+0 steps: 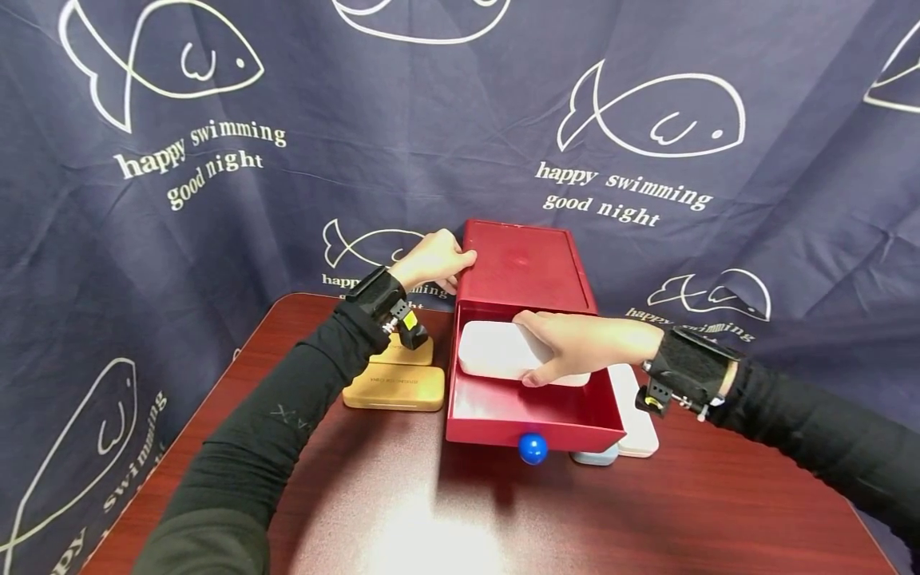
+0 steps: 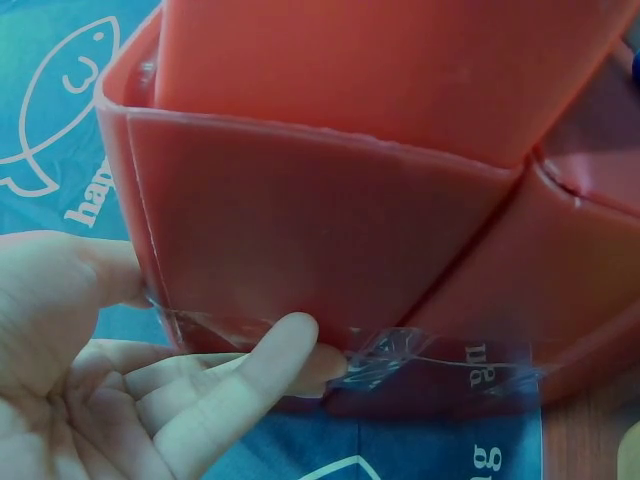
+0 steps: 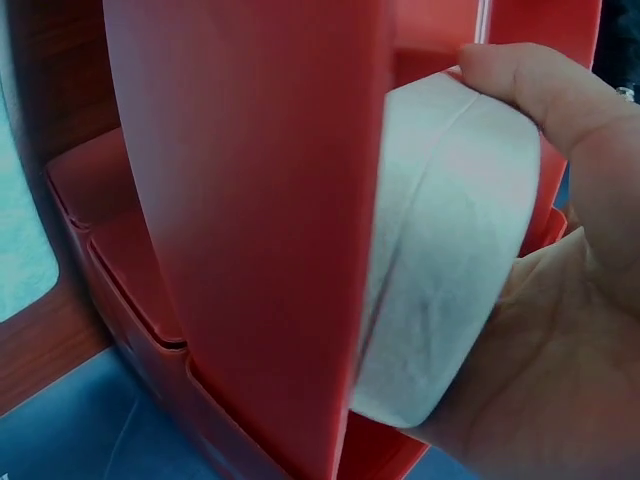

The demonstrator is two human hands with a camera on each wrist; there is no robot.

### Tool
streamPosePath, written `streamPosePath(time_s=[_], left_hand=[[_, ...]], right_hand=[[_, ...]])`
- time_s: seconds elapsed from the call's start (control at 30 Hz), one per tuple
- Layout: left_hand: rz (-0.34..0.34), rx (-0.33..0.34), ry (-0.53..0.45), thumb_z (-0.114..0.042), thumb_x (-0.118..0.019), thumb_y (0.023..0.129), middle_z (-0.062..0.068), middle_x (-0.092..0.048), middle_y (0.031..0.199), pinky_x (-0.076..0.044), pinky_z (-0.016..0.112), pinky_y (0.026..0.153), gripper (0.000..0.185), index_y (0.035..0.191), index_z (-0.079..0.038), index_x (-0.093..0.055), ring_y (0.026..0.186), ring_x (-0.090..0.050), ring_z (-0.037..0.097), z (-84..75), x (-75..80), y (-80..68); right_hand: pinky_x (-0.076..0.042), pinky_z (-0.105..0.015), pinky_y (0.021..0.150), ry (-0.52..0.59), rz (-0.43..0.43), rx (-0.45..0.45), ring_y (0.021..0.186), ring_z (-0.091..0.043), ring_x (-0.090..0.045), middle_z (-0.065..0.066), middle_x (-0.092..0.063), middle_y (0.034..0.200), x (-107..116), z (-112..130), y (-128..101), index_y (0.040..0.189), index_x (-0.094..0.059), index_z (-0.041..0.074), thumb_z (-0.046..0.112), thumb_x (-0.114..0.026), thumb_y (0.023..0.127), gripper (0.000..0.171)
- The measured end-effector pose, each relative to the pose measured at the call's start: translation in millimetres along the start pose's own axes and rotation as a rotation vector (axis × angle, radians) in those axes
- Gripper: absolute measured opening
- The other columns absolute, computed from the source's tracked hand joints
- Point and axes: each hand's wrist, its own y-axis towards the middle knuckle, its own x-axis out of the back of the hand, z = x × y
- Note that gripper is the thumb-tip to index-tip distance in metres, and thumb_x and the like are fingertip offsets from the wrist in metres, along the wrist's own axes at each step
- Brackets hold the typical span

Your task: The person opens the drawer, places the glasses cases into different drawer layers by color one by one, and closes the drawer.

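Note:
A red plastic drawer box (image 1: 525, 259) stands at the back of the table with its drawer (image 1: 496, 427) pulled out. The drawer front has a round blue knob (image 1: 533, 449). Inside the drawer is a white glasses case (image 1: 492, 351) with rounded ends; a seam shows along its side in the right wrist view. My right hand (image 1: 578, 343) reaches over the drawer's side wall and grips this case, thumb toward the front and fingers at the back. With thumb and fingers, my left hand (image 1: 434, 259) holds the box's rear left edge.
Two gold cases (image 1: 395, 389) lie left of the drawer, the farther one partly covered by my left wrist gear. Right of it lie another white case (image 1: 640, 427) and a light blue case (image 1: 596, 457), partly hidden. Behind hangs a dark blue fish-print curtain (image 1: 489, 128).

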Motion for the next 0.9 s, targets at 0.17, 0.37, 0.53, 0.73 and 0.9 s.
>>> streamPosePath(time_s=[0.17, 0.37, 0.53, 0.73, 0.9], left_hand=[[-0.002, -0.004, 0.003, -0.021, -0.054, 0.099, 0.013, -0.072, 0.068, -0.066, 0.039, 0.069, 0.039, 0.063, -0.006, -0.061, 0.061, -0.075, 0.017, 0.2, -0.3, -0.8], [0.001, -0.003, -0.003, -0.021, -0.054, 0.099, 0.018, -0.075, 0.076, -0.065, 0.046, 0.076, 0.039, 0.063, -0.007, -0.060, 0.064, -0.076, 0.020, 0.1, -0.1, -1.7], [0.000, -0.001, 0.005, -0.021, -0.053, 0.099, 0.020, -0.076, 0.078, -0.065, 0.047, 0.077, 0.039, 0.063, -0.007, -0.060, 0.064, -0.076, 0.020, -0.8, 0.7, -2.1], [-0.005, 0.003, 0.003, -0.021, -0.054, 0.099, 0.019, -0.076, 0.077, -0.065, 0.047, 0.077, 0.039, 0.063, -0.006, -0.061, 0.064, -0.076, 0.019, -0.6, 0.4, -1.6], [0.001, 0.006, -0.002, -0.021, -0.053, 0.099, 0.019, -0.076, 0.078, -0.065, 0.048, 0.078, 0.039, 0.064, -0.006, -0.061, 0.065, -0.077, 0.020, -0.2, -0.2, -1.1]], right_hand=[[-0.046, -0.027, 0.068, -0.049, -0.010, 0.011, 0.072, -0.012, -0.052, 0.002, -0.053, 0.079, -2.6, -1.6, 0.7, 0.104, -0.050, 0.014, 0.031, -0.078, 0.084, 0.038], [-0.045, -0.028, 0.069, -0.107, 0.011, 0.010, 0.077, -0.014, -0.051, 0.000, -0.052, 0.085, -9.6, -6.7, 3.4, 0.104, -0.049, 0.012, 0.038, -0.082, 0.084, 0.046], [-0.048, -0.028, 0.072, -0.123, 0.035, -0.066, 0.079, -0.014, -0.052, -0.002, -0.053, 0.087, -6.9, 5.7, 4.3, 0.107, -0.052, 0.011, 0.036, -0.084, 0.083, 0.048], [-0.046, -0.026, 0.066, -0.207, -0.026, -0.047, 0.073, -0.014, -0.051, -0.002, -0.052, 0.082, -12.6, 6.5, 7.1, 0.104, -0.051, 0.011, 0.035, -0.085, 0.082, 0.048], [-0.048, -0.028, 0.066, -0.260, -0.072, -0.028, 0.072, -0.015, -0.052, -0.002, -0.053, 0.082, -14.1, 7.0, 6.8, 0.106, -0.051, 0.009, 0.034, -0.085, 0.081, 0.050]])
